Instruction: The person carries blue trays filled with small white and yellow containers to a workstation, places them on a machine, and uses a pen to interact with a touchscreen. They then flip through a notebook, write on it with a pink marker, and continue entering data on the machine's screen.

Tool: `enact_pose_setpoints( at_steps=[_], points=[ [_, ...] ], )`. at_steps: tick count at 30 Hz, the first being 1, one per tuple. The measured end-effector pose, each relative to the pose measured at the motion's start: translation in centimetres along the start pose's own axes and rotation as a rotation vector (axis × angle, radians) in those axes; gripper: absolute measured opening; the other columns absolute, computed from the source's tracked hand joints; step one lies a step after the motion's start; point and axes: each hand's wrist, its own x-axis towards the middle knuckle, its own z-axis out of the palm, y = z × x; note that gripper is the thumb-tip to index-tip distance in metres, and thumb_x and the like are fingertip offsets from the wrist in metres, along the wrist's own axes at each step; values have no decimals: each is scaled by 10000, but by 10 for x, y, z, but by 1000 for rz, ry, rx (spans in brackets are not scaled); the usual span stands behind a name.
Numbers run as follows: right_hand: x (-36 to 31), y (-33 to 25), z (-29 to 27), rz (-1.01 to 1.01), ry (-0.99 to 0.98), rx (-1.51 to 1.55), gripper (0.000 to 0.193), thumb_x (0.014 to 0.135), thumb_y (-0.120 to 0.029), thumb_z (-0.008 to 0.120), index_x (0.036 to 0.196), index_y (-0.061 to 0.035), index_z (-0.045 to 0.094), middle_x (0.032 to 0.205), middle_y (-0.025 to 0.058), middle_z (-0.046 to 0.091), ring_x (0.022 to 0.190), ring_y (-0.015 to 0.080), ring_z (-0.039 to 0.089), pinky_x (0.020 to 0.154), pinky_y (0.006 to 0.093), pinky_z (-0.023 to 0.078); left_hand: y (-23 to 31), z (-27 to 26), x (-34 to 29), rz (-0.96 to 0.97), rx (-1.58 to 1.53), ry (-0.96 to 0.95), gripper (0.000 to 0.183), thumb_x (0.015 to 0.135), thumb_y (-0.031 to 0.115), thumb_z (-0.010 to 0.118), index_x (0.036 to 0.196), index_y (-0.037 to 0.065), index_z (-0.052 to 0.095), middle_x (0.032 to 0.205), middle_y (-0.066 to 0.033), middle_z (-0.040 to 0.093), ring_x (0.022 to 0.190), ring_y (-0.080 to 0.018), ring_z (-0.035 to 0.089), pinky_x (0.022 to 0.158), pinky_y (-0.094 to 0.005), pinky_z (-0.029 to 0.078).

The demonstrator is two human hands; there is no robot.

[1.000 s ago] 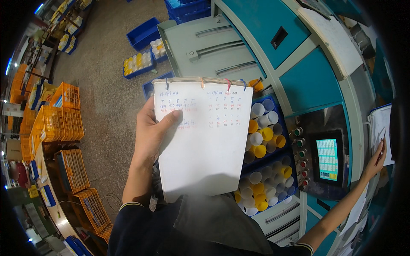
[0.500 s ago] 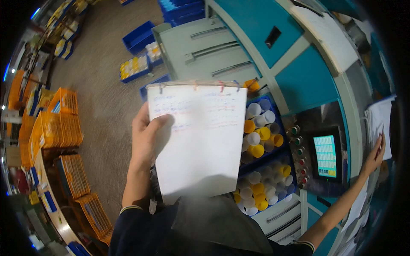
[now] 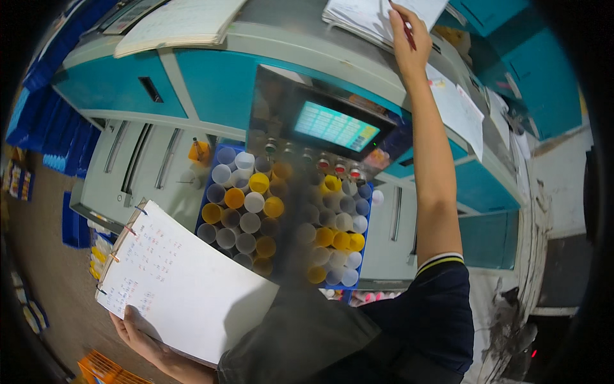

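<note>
My left hand (image 3: 142,342) grips the lower left edge of a ring-bound notebook (image 3: 192,281), its thumb on the page. The white page carries handwriting near the rings, and a shadow falls across its lower part. My right arm stretches far forward over the machine. In my right hand (image 3: 410,48) is a dark red pen (image 3: 409,36), held above a stack of papers (image 3: 361,18) on the machine's top. Whether the pen tip touches the paper I cannot tell.
Below the lit screen (image 3: 336,126) and its row of buttons, blue crates hold white and yellow cups (image 3: 254,203). Another open notebook (image 3: 176,29) lies on the teal and grey machine (image 3: 214,83). Loose sheets (image 3: 457,112) hang beside my right arm. An orange basket (image 3: 102,370) stands lower left.
My view has swung right toward the machine. The notebook in my left hand now sits lower left and tilted. My right hand stays at the papers with the pen.
</note>
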Motion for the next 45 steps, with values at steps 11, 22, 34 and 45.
enact_pose_setpoints(
  at_steps=[11, 22, 34, 45],
  points=[
    [-158, -135, -73, -150, -90, -39, 161, 726, 24, 654, 876, -18, 691, 791, 85, 647, 738, 244, 601, 735, 365, 420, 7, 2, -2, 152, 237, 18, 475, 937, 199, 584, 1361, 4, 497, 1174, -147, 638, 1008, -179, 589, 896, -349, 462],
    [-223, -146, -72, 143, -213, -108, 348, 740, -7, 735, 1076, -56, 662, 845, 39, 645, 813, 221, 603, 817, 353, 384, 1, 20, 5, 219, 245, -96, 440, 951, 232, 593, 1330, 17, 531, 1159, -135, 661, 991, -152, 626, 875, -333, 502],
    [-220, -162, -58, 174, -292, -117, 391, 776, -121, 745, 1151, -54, 656, 1014, 77, 665, 992, 246, 590, 941, 390, 332, 1, 25, 2, 155, 186, -89, 477, 935, 221, 604, 1353, 12, 512, 1207, -165, 641, 1052, -180, 614, 947, -341, 476],
    [-236, -153, -85, 211, -215, -318, 401, 741, -41, 751, 1130, -62, 657, 975, 46, 673, 952, 221, 604, 913, 381, 333, 2, 26, 4, 155, 261, -22, 457, 952, 225, 566, 1351, 9, 512, 1224, -153, 631, 1077, -177, 604, 944, -341, 469]
  ],
)
